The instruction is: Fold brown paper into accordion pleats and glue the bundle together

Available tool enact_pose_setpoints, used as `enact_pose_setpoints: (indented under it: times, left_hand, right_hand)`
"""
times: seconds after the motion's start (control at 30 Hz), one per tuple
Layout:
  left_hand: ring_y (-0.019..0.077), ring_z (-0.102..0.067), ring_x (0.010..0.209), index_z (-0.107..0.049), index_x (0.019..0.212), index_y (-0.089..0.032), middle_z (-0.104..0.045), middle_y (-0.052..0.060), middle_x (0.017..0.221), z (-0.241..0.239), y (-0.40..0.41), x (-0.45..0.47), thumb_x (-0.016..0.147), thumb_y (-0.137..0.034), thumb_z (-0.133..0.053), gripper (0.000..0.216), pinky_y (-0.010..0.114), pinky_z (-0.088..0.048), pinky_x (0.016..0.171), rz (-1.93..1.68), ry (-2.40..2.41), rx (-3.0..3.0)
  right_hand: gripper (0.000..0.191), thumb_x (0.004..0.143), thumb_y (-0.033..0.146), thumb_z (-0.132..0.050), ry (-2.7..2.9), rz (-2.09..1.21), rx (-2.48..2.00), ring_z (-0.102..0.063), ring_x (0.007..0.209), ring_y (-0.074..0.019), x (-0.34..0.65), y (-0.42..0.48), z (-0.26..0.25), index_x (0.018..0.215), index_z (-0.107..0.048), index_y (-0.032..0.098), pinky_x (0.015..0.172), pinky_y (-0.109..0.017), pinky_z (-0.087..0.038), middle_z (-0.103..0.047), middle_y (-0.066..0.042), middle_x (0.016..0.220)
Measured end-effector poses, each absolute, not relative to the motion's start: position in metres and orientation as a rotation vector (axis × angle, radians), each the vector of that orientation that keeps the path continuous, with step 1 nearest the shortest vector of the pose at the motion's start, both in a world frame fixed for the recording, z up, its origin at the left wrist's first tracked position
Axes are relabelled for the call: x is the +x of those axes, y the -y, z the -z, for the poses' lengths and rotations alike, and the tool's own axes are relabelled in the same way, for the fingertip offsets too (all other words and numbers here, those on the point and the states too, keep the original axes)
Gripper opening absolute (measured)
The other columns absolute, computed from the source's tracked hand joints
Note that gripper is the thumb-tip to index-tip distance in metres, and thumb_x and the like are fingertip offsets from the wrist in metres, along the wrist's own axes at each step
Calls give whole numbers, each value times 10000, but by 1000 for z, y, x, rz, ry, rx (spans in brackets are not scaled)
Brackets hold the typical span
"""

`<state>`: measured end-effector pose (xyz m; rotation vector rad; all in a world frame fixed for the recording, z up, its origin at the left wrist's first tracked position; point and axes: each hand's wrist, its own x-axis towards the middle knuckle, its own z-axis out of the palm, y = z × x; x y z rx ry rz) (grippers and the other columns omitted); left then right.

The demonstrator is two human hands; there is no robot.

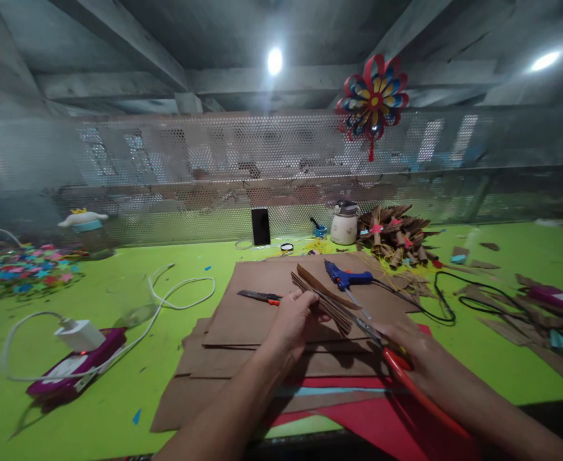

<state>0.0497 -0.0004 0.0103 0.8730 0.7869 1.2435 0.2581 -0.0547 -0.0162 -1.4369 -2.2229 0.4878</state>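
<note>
My left hand (297, 315) pinches a stack of folded brown paper (335, 314) above the brown paper sheets (243, 330). In my right hand (418, 349) are red-handled scissors (399, 366), their blades reaching the right-hand part of the folded paper. Whether the blades are closed on the paper, I cannot tell. Left of my left hand lies a dark cutting tool with a red part (260, 296), perhaps a utility knife. A blue glue gun (348, 276) rests on the sheets just beyond both hands.
Red paper (382, 422) sticks out at the front edge. A purple power strip (80, 368) with a white charger and cable lies left. Star cutouts (32, 269) are heaped far left. Folded brown pieces (396, 237) and a white jar (344, 224) stand behind; black cord (447, 307) runs right.
</note>
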Motion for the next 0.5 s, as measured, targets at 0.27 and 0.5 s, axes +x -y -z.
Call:
enact_pose_setpoints:
  times: [0.27, 0.5]
  left_hand:
    - [87, -494, 541, -563, 665, -103, -559, 17, 626, -11, 6, 54, 632, -146, -568, 54, 212, -481, 512, -1161, -783, 904]
    - [108, -546, 605, -571, 763, -96, -589, 40, 714, -10, 8, 55, 653, -145, -560, 121, 220, -487, 549, -1100, -723, 928]
  right_hand:
    - [407, 769, 220, -488, 2185, -493, -1416, -525, 1022, -226, 246, 53, 9, 1174, -527, 236, 869, -354, -423, -592, -73, 1103]
    - [390, 758, 251, -503, 2125, -480, -1420, -555, 986, -237, 237, 53, 4, 1143, -565, 241, 832, -340, -437, -619, -72, 1074]
